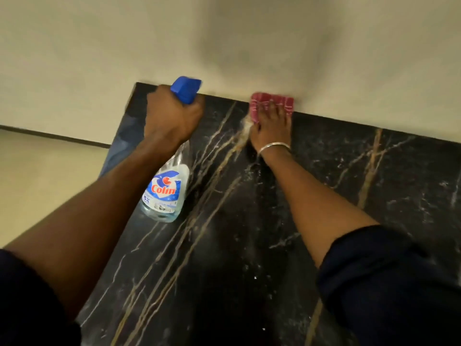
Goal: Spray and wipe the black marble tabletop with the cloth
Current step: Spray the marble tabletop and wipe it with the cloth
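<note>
Hands: left hand (174,113) grips the spray bottle (164,193); right hand (270,126) presses the cloth (272,102) on the bench (374,196).

Head view. Left hand: fingers curled round the bottle's neck, blue trigger head on top; whether the base rests on the bench or hangs just above it cannot be told. Right hand: fingers spread flat on the red cloth, bracelet (274,146) at the wrist. Cloth: at the far edge of the black marble top, against the wall (99,46). Bench: gold and white veins, with pale specks near the middle that may be droplets. Step, as judged: wiping the far strip. Next move likely calls for firm, even pressure while drawing the cloth across the speckled middle, with the bottle ready for more spray.
</note>
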